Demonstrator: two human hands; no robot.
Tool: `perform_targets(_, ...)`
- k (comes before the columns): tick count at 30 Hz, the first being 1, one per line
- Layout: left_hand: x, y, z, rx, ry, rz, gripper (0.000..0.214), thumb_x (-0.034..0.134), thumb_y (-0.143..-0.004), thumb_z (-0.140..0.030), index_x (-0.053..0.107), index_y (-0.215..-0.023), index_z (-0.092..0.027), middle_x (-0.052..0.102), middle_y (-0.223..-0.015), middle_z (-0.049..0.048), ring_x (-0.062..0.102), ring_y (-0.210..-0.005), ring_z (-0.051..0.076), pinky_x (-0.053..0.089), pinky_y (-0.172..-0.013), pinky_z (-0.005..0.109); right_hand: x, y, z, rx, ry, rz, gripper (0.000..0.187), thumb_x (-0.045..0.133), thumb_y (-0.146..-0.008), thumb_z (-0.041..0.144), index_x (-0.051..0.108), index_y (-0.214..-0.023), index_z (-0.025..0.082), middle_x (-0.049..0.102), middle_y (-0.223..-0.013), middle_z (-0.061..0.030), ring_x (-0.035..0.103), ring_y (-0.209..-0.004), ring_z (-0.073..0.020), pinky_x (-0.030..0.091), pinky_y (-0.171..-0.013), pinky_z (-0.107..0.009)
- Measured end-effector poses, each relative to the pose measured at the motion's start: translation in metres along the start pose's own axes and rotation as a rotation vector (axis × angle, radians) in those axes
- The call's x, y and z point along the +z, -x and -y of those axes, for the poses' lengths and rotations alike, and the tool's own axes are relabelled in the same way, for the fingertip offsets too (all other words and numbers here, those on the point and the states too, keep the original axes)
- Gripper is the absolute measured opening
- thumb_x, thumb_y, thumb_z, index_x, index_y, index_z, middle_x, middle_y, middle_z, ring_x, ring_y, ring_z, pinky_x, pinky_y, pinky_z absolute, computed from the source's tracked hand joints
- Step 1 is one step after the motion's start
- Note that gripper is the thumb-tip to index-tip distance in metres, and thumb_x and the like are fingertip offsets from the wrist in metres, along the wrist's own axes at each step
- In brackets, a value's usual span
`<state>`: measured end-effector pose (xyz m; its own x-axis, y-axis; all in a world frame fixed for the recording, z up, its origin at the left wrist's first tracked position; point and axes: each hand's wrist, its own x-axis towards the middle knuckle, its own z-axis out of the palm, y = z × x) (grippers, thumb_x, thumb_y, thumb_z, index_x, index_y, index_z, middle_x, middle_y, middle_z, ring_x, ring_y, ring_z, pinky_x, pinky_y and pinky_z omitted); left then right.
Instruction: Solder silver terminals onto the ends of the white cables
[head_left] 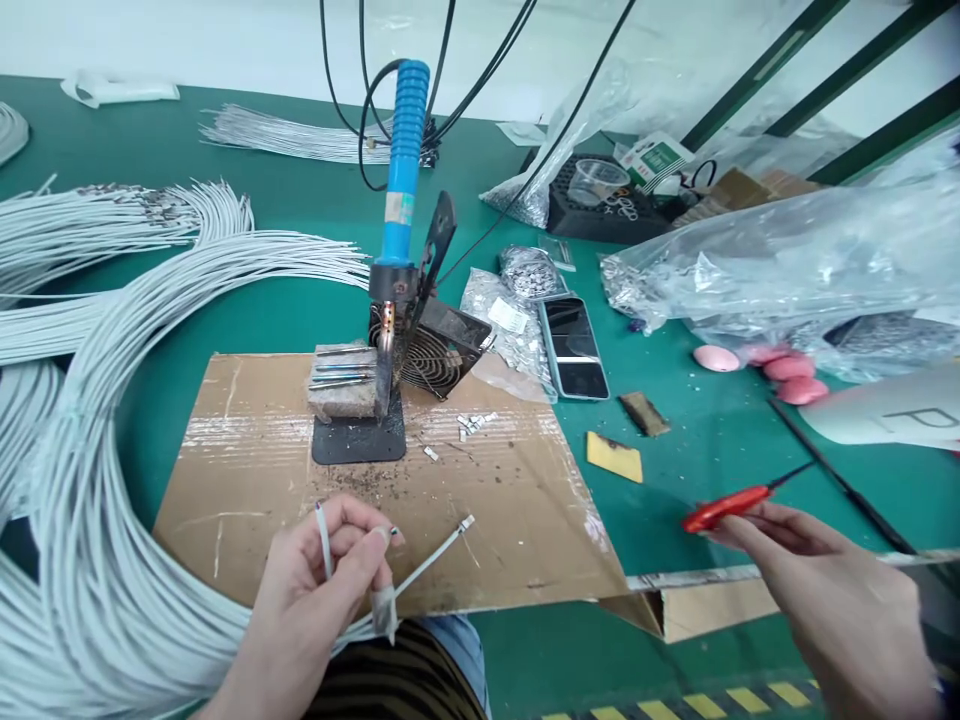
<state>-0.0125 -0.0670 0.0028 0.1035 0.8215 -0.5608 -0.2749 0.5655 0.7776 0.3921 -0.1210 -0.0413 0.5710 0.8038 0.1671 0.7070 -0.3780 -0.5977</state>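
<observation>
My left hand [322, 575] is closed in a pinch on a thin white wire [427, 563]; the wire's metal-tipped end points right over the cardboard sheet [247, 470], and a second strand loops up over my fingers. My right hand [832, 590] is at the lower right, fingers closed around a red-handled tool [724, 508] whose dark tip points up and right. A blue-handled soldering iron [401, 190] stands upright in a black stand [358, 440] at the back of the cardboard, well ahead of both hands.
Large bundles of white wires [90, 400] curve across the left side. A small fan [435, 355], a phone [574, 345], bags of small metal parts [787, 270], yellow sponge pieces [615, 457] and pink objects [787, 368] lie on the green table. Loose metal terminals [472, 423] sit on the cardboard.
</observation>
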Motion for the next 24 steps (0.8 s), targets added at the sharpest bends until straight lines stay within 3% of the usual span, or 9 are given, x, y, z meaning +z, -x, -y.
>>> perform_targets(1,0.0,0.0,0.0,0.001,0.0,0.0,0.05,0.094,-0.066,-0.06,0.074,-0.073,-0.015,0.061,-0.052,-0.0037,0.027,-0.044,0.001,0.035,-0.046,0.013,0.004,0.009,0.007,0.073,-0.097,0.005,0.008,0.077,-0.081,0.032,0.08,-0.074,0.03,0.081,-0.076,-0.0124,0.078,-0.066,-0.0306,0.053,-0.053,-0.038)
perform_targets(3,0.0,0.0,0.0,0.002,-0.006,-0.004,0.05,0.094,-0.066,-0.061,0.074,-0.073,-0.015,0.06,-0.052,-0.004,0.026,-0.045,0.002,0.038,-0.047,0.014,0.014,0.027,0.028,0.229,-0.406,0.078,0.017,0.082,-0.077,0.042,0.082,-0.087,0.028,0.083,-0.098,-0.0162,0.08,-0.09,-0.0367,0.061,-0.07,-0.041)
perform_targets(5,0.0,-0.001,0.001,0.005,-0.017,-0.01,0.05,0.093,-0.066,-0.06,0.074,-0.073,-0.015,0.059,-0.052,-0.0045,0.026,-0.045,0.002,0.04,-0.049,0.015,0.028,0.045,0.058,0.272,-0.695,0.232,0.038,0.087,-0.069,0.057,0.082,-0.093,0.028,0.08,-0.099,-0.0133,0.077,-0.087,-0.0347,0.061,-0.072,-0.042)
perform_targets(6,0.0,-0.001,0.0,0.007,-0.026,-0.014,0.049,0.093,-0.067,-0.06,0.073,-0.072,-0.015,0.059,-0.052,-0.0047,0.026,-0.045,0.002,0.04,-0.049,0.015,0.035,0.054,0.075,0.266,-0.719,0.327,0.038,0.086,-0.071,0.06,0.081,-0.09,0.028,0.078,-0.087,-0.0102,0.074,-0.077,-0.0298,0.058,-0.065,-0.038)
perform_targets(9,0.001,0.0,-0.001,0.015,-0.056,-0.028,0.048,0.093,-0.067,-0.058,0.072,-0.071,-0.015,0.058,-0.051,-0.0047,0.026,-0.045,0.002,0.037,-0.048,0.015,0.056,0.078,0.127,0.129,-0.583,0.521,0.04,0.072,-0.089,0.054,0.066,-0.065,0.023,0.062,-0.059,-0.0022,0.056,-0.056,-0.0181,0.045,-0.054,-0.029)
perform_targets(11,0.002,0.0,-0.002,0.017,-0.071,-0.033,0.048,0.093,-0.068,-0.057,0.072,-0.071,-0.015,0.057,-0.051,-0.0048,0.027,-0.045,0.002,0.035,-0.048,0.015,0.069,0.09,0.155,-0.119,-0.457,0.653,0.038,0.077,-0.086,0.044,0.058,-0.062,0.021,0.058,-0.061,-0.0005,0.05,-0.056,-0.0155,0.039,-0.052,-0.026)
perform_targets(14,0.002,0.0,-0.002,0.021,-0.096,-0.032,0.046,0.092,-0.069,-0.056,0.07,-0.072,-0.015,0.055,-0.05,-0.0053,0.028,-0.045,0.003,0.033,-0.048,0.015,0.083,0.1,0.182,-0.317,-0.355,0.716,0.035,0.075,-0.083,0.03,0.048,-0.063,0.021,0.052,-0.063,0.0016,0.047,-0.056,-0.0128,0.035,-0.05,-0.024)
perform_targets(18,0.0,0.001,-0.001,0.034,-0.154,-0.018,0.04,0.089,-0.074,-0.051,0.07,-0.073,-0.015,0.055,-0.05,-0.0051,0.032,-0.046,0.004,0.031,-0.048,0.016,0.094,0.104,0.191,-0.42,-0.289,0.726,0.034,0.062,-0.085,0.023,0.036,-0.063,0.023,0.046,-0.061,0.0035,0.043,-0.052,-0.0106,0.03,-0.049,-0.023)
perform_targets(24,-0.001,-0.001,-0.001,0.043,-0.181,-0.012,0.034,0.086,-0.076,-0.045,0.069,-0.072,-0.015,0.053,-0.05,-0.0054,0.031,-0.047,0.004,0.029,-0.047,0.017,0.098,0.103,0.191,-0.391,-0.287,0.769,0.037,0.059,-0.084,0.022,0.03,-0.062,0.023,0.043,-0.06,0.0041,0.04,-0.052,-0.01,0.027,-0.048,-0.024)
